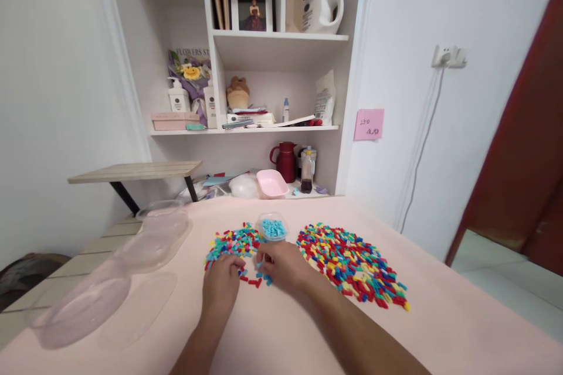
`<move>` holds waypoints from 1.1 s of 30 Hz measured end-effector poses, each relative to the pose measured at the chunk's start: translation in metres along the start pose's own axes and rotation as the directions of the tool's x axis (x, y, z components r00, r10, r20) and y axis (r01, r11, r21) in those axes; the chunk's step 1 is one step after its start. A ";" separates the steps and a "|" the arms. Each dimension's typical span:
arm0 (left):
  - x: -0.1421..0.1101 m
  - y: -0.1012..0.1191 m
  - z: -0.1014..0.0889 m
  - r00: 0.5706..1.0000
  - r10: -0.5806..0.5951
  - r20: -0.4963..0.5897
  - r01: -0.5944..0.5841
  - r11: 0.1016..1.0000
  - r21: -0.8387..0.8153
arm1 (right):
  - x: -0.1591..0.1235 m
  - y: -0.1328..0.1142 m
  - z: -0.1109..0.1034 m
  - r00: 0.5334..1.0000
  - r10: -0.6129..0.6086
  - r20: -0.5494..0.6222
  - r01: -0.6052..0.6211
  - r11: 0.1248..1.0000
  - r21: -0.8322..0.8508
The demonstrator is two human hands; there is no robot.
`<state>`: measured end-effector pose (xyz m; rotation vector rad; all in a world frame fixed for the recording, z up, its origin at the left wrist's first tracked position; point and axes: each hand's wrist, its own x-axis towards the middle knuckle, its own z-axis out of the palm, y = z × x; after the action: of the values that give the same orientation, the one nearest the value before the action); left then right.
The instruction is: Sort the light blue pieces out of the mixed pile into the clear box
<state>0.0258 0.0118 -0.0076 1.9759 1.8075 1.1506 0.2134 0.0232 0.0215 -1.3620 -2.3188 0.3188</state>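
Note:
Over the near edge of a smaller pile of mixed toy bricks (pixel 237 242), my left hand (pixel 222 281) has its fingers bent and close together. What lies under its fingertips is hidden. My right hand (pixel 281 263) is curled just to the right, thumb and fingers drawn together above a few loose blue bricks (pixel 268 282). Whether a brick is between those fingertips cannot be made out. Directly beyond the right hand stands a small clear tub (pixel 285 233) holding light-blue bricks (pixel 272 227). Some red bricks (pixel 254 283) lie between the hands on the pink tabletop (pixel 264 334).
A larger pile of mixed bricks (pixel 352 263) spreads to the right of my right forearm. Clear plastic lids and trays (pixel 83 310) lie at the left. Behind the table, a pink basin (pixel 272 183), red jug (pixel 287 161) and bottle (pixel 307 171) stand under white shelves (pixel 272 41).

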 end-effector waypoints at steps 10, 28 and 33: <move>-0.001 0.003 0.000 1.000 -0.017 0.019 0.017 0.999 -0.034 | 0.016 0.035 -0.017 0.885 0.141 -0.444 -0.060 0.980 0.192; 0.001 -0.001 0.002 0.998 -0.007 0.068 0.007 1.000 0.001 | 0.001 0.027 -0.032 0.994 0.026 -0.107 -0.027 1.000 -0.008; 0.003 -0.002 0.004 0.997 -0.003 0.078 0.004 1.000 -0.006 | -0.003 0.031 -0.034 0.997 0.058 0.060 -0.051 0.992 -0.112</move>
<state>0.0270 0.0159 -0.0104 1.9847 1.7658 1.0610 0.2549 0.0354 0.0379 -1.4906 -2.3854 0.2566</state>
